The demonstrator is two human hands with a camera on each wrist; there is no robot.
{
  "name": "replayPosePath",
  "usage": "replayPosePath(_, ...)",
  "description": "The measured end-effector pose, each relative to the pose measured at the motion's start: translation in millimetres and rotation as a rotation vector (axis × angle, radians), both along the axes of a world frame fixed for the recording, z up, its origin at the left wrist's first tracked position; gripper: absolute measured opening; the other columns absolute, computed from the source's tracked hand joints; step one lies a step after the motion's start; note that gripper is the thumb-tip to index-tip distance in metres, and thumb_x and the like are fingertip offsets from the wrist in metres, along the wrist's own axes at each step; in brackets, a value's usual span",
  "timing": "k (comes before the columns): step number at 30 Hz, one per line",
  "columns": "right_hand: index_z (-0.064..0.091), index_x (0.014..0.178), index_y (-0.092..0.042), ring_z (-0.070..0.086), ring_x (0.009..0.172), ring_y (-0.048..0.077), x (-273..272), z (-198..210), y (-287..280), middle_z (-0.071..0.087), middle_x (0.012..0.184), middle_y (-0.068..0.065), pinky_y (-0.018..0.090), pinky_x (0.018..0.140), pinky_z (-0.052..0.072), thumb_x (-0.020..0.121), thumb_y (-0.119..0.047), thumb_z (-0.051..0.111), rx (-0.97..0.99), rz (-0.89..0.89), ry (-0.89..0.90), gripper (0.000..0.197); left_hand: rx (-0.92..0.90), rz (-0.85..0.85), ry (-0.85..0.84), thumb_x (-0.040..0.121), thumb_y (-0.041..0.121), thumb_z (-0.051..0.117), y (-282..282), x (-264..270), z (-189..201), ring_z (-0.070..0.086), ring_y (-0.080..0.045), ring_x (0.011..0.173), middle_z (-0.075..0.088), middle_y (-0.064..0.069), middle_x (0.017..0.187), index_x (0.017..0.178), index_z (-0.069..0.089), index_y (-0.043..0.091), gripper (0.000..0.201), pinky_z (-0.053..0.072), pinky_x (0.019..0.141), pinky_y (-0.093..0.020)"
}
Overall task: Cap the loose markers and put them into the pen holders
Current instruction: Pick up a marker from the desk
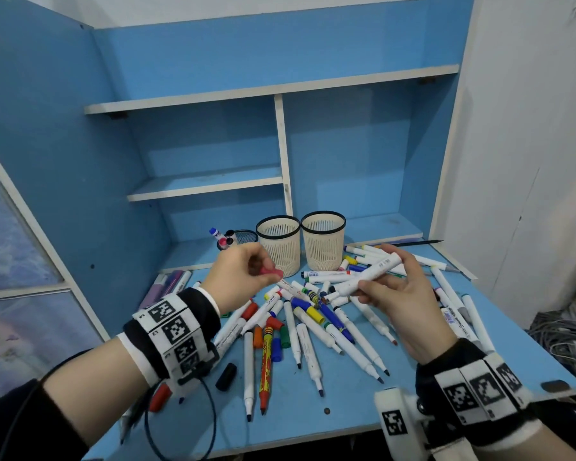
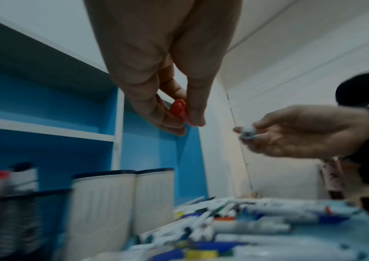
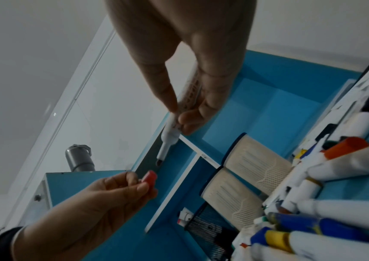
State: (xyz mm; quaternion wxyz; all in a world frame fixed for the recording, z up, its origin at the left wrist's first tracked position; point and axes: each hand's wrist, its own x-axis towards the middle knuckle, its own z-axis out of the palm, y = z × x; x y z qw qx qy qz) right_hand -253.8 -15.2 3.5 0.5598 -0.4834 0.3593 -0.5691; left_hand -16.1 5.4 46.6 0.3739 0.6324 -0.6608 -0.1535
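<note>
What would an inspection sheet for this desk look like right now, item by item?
Surface: blue desk top, mostly covered with pens.
Job's things: white marker uncapped, tip towards the red cap; two beige pen holders upright side by side, nothing seen inside.
Clutter: pile of loose markers and caps; black mesh holder with a few pens behind the left hand.
Fingers: left hand pinches the red cap; right hand holds the white marker.
Cables: black cord from the left wristband; grey cable bundle at the right.
Surroundings: blue shelf unit, shelves bare; white wall.
</note>
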Motion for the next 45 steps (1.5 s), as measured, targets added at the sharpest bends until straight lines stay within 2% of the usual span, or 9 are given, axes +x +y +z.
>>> replayPosePath(4, 0.046, 0.126, -0.014, 0.067, 0.069, 0.022, 5, 6, 4, 0.071, 0.085, 0.017, 0.025, 0.066, 0.056, 0.086, 0.008, 0.058, -0.039, -0.014, -0.115, 0.047, 0.015, -0.100, 0.316, 0.071, -0.007, 0.075, 15, -26, 5, 0.068, 0.003, 0.072, 0.067, 0.000, 0.078, 0.069, 0.057, 0.008, 0.023, 0.052, 0.066, -0.012)
replayPosePath(10, 0.044, 0.127, -0.020, 0.066, 0.072, 0.020, 9, 14, 14, 0.072, 0.085, 0.009, 0.027, 0.070, 0.055, 0.087, -0.002, 0.059, -0.118, -0.002, -0.201, 0.047, 0.004, -0.155, 0.460, 0.076, 0.004, 0.073, 33, -43, 7, 0.068, -0.010, 0.077, 0.075, -0.001, 0.083, 0.087, 0.071, 0.020, 0.020, 0.054, 0.072, -0.017)
replayPosePath(16, 0.047, 0.118, -0.025, 0.067, 0.074, 0.020, 8, 20, 21, 0.072, 0.086, 0.011, 0.026, 0.073, 0.055, 0.050, -0.042, 0.081, -0.187, -0.034, -0.310, 0.078, -0.024, -0.137, 0.503, 0.080, 0.006, 0.069, 43, -45, 13, 0.067, -0.008, 0.072, 0.074, 0.002, 0.078, 0.086, 0.072, 0.022, 0.017, 0.054, 0.067, -0.017)
replayPosePath(21, 0.047, 0.115, -0.025, 0.064, 0.070, 0.019, 8, 16, 23, 0.072, 0.080, 0.005, 0.028, 0.072, 0.054, 0.085, -0.003, 0.060, -0.215, 0.004, -0.238, 0.040, -0.011, -0.171, 0.524, 0.079, 0.004, 0.069, 49, -46, 16, 0.069, -0.007, 0.079, 0.075, 0.003, 0.086, 0.090, 0.072, 0.020, 0.020, 0.055, 0.071, -0.018)
replayPosePath(26, 0.047, 0.110, -0.018, 0.064, 0.068, 0.022, 9, 15, 25, 0.069, 0.083, 0.009, 0.028, 0.070, 0.055, 0.083, 0.000, 0.060, -0.205, 0.016, -0.261, 0.035, -0.024, -0.172, 0.520, 0.075, 0.000, 0.071, 51, -45, 18, 0.070, -0.010, 0.084, 0.075, 0.001, 0.088, 0.089, 0.073, 0.017, 0.022, 0.054, 0.074, -0.017)
replayPosePath(31, 0.046, 0.100, -0.018, 0.066, 0.069, 0.024, 15, 16, 28, 0.066, 0.086, 0.015, 0.027, 0.070, 0.055, 0.050, -0.044, 0.086, -0.236, 0.046, -0.259, 0.069, -0.046, -0.177, 0.505, 0.069, 0.004, 0.076, 55, -49, 18, 0.070, -0.021, 0.083, 0.075, -0.004, 0.086, 0.085, 0.072, 0.017, 0.021, 0.057, 0.077, -0.025)
replayPosePath(34, 0.042, 0.101, -0.017, 0.069, 0.075, 0.022, 18, 19, 30, 0.068, 0.083, 0.007, 0.030, 0.074, 0.057, 0.057, -0.036, 0.081, -0.282, 0.055, -0.271, 0.062, -0.046, -0.171, 0.548, 0.072, 0.003, 0.074, 58, -51, 19, 0.070, -0.018, 0.074, 0.074, -0.006, 0.081, 0.086, 0.072, 0.014, 0.019, 0.057, 0.070, -0.022)
replayPosePath(40, 0.037, 0.100, -0.018, 0.067, 0.081, 0.021, 28, 16, 36, 0.069, 0.083, 0.007, 0.027, 0.073, 0.055, 0.083, 0.009, 0.055, -0.315, 0.041, -0.259, 0.037, 0.046, -0.194, 0.647, 0.086, 0.006, 0.061, 61, -52, 23, 0.065, -0.014, 0.056, 0.071, -0.009, 0.067, 0.083, 0.071, 0.005, 0.010, 0.052, 0.053, -0.018)
replayPosePath(45, 0.039, 0.099, -0.021, 0.069, 0.081, 0.024, 33, 17, 38, 0.065, 0.084, 0.006, 0.029, 0.071, 0.056, 0.059, -0.036, 0.081, -0.291, 0.089, -0.332, 0.060, 0.111, -0.211, 0.583, 0.091, 0.010, 0.055, 62, -50, 28, 0.062, -0.015, 0.049, 0.067, -0.010, 0.061, 0.079, 0.067, 0.000, 0.019, 0.050, 0.048, -0.020)
